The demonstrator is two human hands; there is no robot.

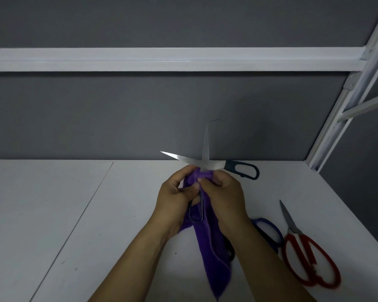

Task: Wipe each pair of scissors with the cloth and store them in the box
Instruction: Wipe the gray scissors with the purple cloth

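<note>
White tabletop (52, 214) against a plain grey wall (140, 116). Both hands up front on dark-handled scissors (206, 163), opened wide: one blade straight up, the other off to the left, big loop out to the right. Left hand (175, 197) curled round the small loop, right hand (225, 197) pinching the purple cloth (207, 253) just under the pivot. Red-handled scissors (310, 264) flat on the right, tip pointing away.

Both forearms angled inward, hands touching; the left hand (177, 192) gripped the scissors (205, 149) by a handle. The right hand (224, 196) pinched the cloth (205, 247), fingers curled.
</note>
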